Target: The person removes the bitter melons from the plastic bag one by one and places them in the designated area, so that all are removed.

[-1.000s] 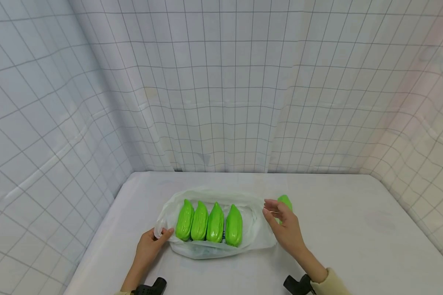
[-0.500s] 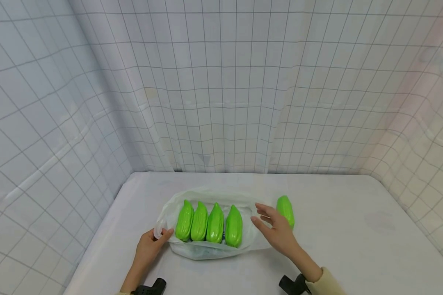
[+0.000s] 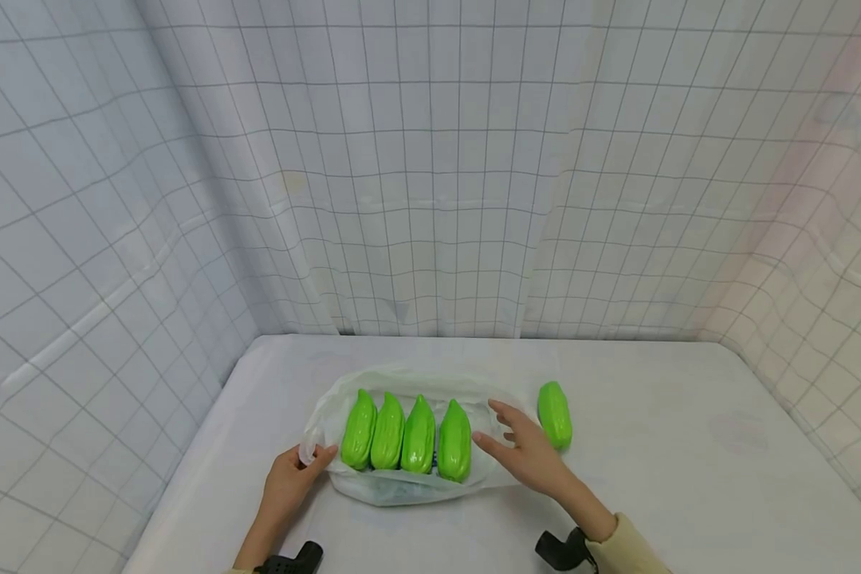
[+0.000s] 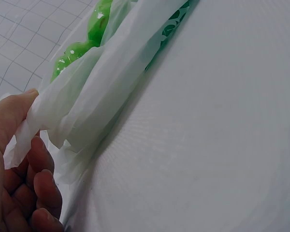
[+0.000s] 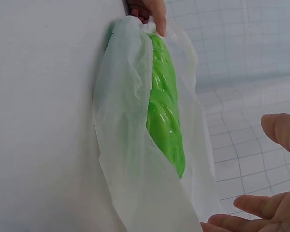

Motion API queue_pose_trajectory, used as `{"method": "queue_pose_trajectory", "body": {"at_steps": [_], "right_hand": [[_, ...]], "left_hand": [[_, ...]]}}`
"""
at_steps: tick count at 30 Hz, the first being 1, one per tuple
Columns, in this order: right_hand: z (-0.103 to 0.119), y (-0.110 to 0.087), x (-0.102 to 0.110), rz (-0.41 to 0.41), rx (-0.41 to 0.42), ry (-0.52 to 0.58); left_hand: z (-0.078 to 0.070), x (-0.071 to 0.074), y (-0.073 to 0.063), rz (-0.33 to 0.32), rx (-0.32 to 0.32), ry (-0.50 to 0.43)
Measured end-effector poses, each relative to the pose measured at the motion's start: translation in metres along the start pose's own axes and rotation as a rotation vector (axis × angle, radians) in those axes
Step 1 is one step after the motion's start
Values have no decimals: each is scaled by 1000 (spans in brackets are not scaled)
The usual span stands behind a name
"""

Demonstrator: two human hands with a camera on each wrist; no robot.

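Note:
A thin white plastic bag [image 3: 402,490] lies spread on the table with its mouth wide. Several glossy green gourd-like vegetables [image 3: 419,434] sit side by side in it, tips pointing away from me. At the bag's left corner my left hand [image 3: 290,478] pinches the plastic between thumb and fingers; in the left wrist view the gathered film [image 4: 63,106] runs out of that grip. My right hand [image 3: 534,462] hovers by the bag's right side, fingers spread and holding nothing, its thumb tip close to the rightmost green vegetable in the bag.
Another green gourd-like vegetable [image 3: 555,416] lies on the white table [image 3: 674,446] to the right of the bag, just beyond my right hand. White cloth walls [image 3: 430,199] with a dark grid surround the table at the back and both sides.
My right hand has moved left from in front of the lone green vegetable, uncovering it, to the bag's right side. My left hand keeps its pinch on the corner.

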State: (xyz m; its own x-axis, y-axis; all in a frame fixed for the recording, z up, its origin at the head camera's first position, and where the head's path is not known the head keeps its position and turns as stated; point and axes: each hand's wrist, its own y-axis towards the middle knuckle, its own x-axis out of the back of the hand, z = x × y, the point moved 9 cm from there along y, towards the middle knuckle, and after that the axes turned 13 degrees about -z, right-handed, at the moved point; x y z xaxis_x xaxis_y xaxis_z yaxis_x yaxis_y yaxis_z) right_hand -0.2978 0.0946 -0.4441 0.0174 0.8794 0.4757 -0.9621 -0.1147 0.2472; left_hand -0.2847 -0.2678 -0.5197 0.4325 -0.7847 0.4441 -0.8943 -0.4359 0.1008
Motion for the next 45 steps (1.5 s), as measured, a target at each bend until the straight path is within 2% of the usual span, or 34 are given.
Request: {"method": "queue_pose_trajectory", "body": {"at_steps": [8, 23, 34, 45], "right_hand": [[-7, 0, -10, 57, -12, -27], [-16, 2, -20, 71, -14, -45], [-20, 4, -23, 82, -57, -37], [-25, 6, -29, 78, -45, -102]], "left_hand": [[1, 0, -1, 8, 7, -4], [1, 2, -2, 1, -1, 2], [-2, 2, -1, 6, 0, 19], [-3, 1, -2, 4, -19, 13]]}}
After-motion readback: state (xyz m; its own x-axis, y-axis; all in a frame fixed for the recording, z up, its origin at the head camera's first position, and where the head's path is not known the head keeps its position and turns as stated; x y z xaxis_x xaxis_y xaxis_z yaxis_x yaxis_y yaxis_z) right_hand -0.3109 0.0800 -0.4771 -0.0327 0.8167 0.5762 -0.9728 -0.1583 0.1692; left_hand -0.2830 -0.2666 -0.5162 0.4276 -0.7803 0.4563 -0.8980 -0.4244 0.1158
